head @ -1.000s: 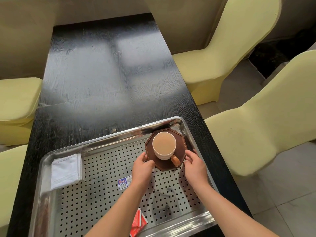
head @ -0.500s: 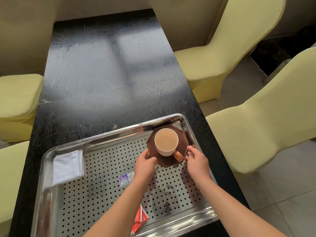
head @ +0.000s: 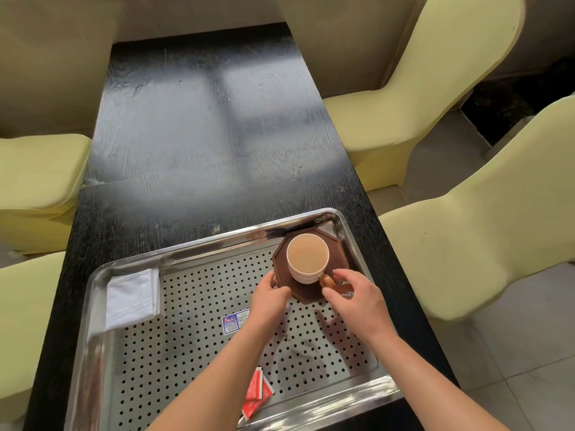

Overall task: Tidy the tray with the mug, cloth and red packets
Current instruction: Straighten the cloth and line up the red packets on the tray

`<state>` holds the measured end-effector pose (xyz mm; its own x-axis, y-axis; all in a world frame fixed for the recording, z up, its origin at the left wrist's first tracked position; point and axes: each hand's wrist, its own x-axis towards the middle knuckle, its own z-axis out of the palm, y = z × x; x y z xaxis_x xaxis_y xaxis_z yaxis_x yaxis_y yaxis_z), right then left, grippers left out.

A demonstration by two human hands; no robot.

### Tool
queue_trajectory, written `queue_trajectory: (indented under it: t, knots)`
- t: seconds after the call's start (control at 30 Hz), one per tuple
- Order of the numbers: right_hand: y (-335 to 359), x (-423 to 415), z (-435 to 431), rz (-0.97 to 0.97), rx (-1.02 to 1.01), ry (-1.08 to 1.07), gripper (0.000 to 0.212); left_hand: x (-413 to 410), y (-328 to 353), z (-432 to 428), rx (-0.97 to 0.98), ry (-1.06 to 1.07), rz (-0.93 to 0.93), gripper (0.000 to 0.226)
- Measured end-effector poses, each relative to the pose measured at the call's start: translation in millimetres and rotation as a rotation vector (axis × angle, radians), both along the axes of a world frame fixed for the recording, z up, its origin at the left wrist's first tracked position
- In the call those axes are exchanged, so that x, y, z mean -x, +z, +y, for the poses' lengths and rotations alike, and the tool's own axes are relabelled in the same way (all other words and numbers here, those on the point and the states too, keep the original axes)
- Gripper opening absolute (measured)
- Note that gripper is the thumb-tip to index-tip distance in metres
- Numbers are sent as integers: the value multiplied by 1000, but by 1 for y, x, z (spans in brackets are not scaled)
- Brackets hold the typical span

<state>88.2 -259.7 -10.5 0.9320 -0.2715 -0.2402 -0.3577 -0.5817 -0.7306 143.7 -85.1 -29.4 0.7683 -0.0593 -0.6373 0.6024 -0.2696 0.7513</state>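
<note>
A white mug of milky tea stands on a brown octagonal saucer in the far right corner of a perforated steel tray. My left hand grips the saucer's near left edge. My right hand curls thumb and forefinger around the mug's brown handle. A folded white cloth lies flat in the tray's far left corner. Red packets lie overlapping at the tray's near edge, partly hidden by my left forearm.
The tray sits on a long black table, close to its right edge. A printed label is stuck on the tray floor. Yellow-covered chairs stand on both sides of the table.
The saucer and mug slid farther into the tray's far right corner. My right hand shifted from the saucer's edge onto the mug handle.
</note>
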Motion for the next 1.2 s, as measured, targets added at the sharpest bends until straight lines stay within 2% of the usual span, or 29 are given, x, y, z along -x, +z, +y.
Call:
queue_trajectory:
  t: [0.07, 0.17, 0.5, 0.77, 0.8, 0.87, 0.9, 0.97, 1.07, 1.2]
  knots:
    - [0, -4, 4, -3, 110, 21, 27, 1, 0, 1, 13, -7, -1, 43]
    - [-5, -8, 8, 8, 213, 54, 26, 0, 0, 3, 36, 2, 29, 42]
    - [-8, -14, 32, -52, 134, -168, 23, 0, 3, 5, 67, 25, 61, 44]
    - [-11, -15, 33, -15, 135, -193, 28, -1, -2, 6, 71, 28, 83, 36]
    - [-11, -14, 33, -12, 133, -192, 28, -1, -2, 7, 72, 28, 83, 37]
    - [-11, -13, 32, -8, 128, -182, 28, 0, -1, 8, 74, 26, 95, 62]
    - [-9, -12, 32, -11, 121, -178, 28, 0, -1, 11, 61, 30, 96, 70]
    - [-3, -7, 31, -29, 89, -181, 27, 4, 2, 20, 18, 53, 63, 72]
    - [6, 7, 27, -89, 96, -164, 22, 16, 5, 48, -66, 64, -26, 60]
    - [8, 34, 34, -186, 120, 0, 7, 41, 3, 102, -230, 18, -95, 45]
